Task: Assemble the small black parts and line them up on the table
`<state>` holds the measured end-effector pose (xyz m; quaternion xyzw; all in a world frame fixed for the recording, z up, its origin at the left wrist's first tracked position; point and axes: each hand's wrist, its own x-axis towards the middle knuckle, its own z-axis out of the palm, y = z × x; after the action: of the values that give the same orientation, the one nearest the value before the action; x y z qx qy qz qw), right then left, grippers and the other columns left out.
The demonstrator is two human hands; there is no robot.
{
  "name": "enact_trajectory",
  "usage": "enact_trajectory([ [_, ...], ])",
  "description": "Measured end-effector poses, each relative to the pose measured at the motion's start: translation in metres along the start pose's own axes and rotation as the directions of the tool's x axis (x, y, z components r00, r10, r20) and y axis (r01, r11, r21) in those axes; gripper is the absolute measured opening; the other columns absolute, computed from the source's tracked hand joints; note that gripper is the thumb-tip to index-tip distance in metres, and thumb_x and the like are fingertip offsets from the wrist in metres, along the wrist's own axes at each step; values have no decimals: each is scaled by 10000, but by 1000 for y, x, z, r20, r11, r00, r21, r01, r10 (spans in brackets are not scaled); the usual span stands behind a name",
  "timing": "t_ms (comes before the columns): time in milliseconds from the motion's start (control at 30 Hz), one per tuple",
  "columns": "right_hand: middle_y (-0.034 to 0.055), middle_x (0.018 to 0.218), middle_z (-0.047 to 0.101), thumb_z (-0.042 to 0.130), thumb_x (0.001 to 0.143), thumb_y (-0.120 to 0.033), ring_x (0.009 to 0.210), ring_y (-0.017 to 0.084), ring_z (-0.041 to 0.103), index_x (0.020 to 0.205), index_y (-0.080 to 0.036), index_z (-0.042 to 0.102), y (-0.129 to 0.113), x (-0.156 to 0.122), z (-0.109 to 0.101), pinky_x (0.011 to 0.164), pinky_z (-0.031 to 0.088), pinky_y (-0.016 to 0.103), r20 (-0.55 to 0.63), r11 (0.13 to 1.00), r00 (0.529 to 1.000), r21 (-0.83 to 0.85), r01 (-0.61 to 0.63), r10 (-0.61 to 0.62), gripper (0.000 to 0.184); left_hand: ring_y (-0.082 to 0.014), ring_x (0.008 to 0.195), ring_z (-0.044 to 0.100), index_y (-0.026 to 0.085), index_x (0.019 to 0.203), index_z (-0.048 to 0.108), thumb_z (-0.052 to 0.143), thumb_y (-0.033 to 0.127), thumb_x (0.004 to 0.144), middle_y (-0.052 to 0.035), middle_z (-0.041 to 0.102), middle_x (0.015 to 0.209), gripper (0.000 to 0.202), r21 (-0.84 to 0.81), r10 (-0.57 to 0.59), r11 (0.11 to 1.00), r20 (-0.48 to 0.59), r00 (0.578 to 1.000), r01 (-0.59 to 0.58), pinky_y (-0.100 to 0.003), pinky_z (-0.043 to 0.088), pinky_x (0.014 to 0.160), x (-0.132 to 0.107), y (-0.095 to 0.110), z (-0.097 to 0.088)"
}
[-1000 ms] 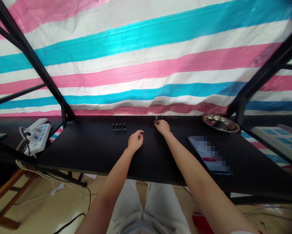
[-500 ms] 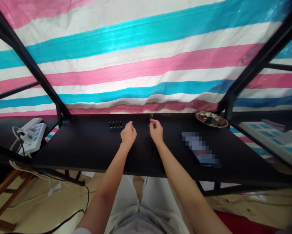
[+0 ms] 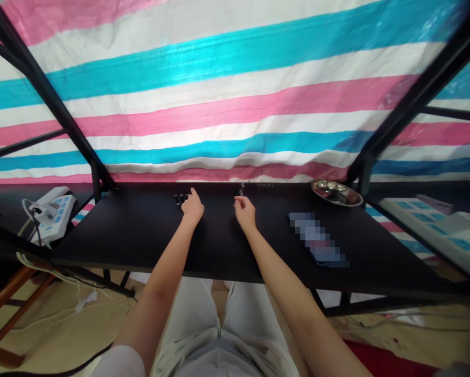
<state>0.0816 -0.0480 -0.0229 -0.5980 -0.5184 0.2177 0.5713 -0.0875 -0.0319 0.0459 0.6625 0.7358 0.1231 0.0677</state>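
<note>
Several short black cylinders with light tops stand in a row toward the back of the black table. My left hand is at the right end of this row, index finger stretched forward, and it covers part of the row. Whether its fingers touch the last cylinder I cannot tell. To the right, my right hand hovers over the table with thumb and index finger pinched together; what is between them is too small to name. Just beyond its fingertips lie small shiny clear pieces.
More tiny pieces lie along the back edge. A round metal plate sits at the back right, with a blurred-out phone-like object before it. Power strips are at the left. Black frame posts and a striped sheet stand behind.
My left hand has moved left to the row of black cylinders, now hiding its right end. My right hand has shifted slightly left, still pinched. The view has tilted slightly.
</note>
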Motion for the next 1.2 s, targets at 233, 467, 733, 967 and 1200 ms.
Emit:
enact_trajectory([
  [233, 22, 703, 570, 401, 768, -335, 609, 128, 509, 918, -157, 571, 0, 1, 0, 639, 428, 250, -5, 999, 1000, 38, 23, -22, 288, -252, 919, 610, 135, 1122, 482, 378, 58, 778, -165, 608, 1002, 367, -17, 52, 998, -44, 998, -53, -325, 439, 763, 4, -4, 7],
  [467, 34, 750, 597, 392, 798, -425, 642, 138, 526, 924, -169, 562, -3, -1, 3, 664, 423, 251, 61, 998, 996, 13, 58, -59, 332, -55, 439, 515, 198, 1030, 489, 320, 225, 878, -7, 624, 798, 229, -700, 275, 661, -109, 955, -271, -193, 416, 505, -7, 6, 43],
  [733, -8, 597, 516, 283, 847, -530, 586, 131, 483, 642, -207, 480, -18, -12, 4, 602, 376, 234, 239, 992, 966, -51, 117, -102, 430, -28, 374, 489, 163, 1016, 458, 384, 403, 851, -16, 605, 803, 301, -949, 284, 267, -87, 955, -166, -160, 340, 378, -26, 11, 52],
  [967, -28, 557, 459, 311, 827, -552, 529, 118, 421, 638, -208, 454, -21, -12, 3, 557, 350, 231, 220, 997, 972, 30, 78, -82, 417, -33, 360, 483, 152, 1009, 448, 475, 418, 801, -8, 596, 783, 339, -961, 310, 220, -92, 946, -165, -170, 343, 361, -29, 10, 50],
  [1200, -29, 546, 455, 338, 833, -518, 528, 114, 426, 604, -206, 438, -20, -11, 2, 566, 348, 232, 219, 995, 971, 61, 84, -95, 400, -32, 348, 473, 146, 1003, 462, 469, 400, 808, -4, 604, 754, 320, -957, 292, 238, -93, 952, -167, -176, 362, 368, -30, 10, 52],
])
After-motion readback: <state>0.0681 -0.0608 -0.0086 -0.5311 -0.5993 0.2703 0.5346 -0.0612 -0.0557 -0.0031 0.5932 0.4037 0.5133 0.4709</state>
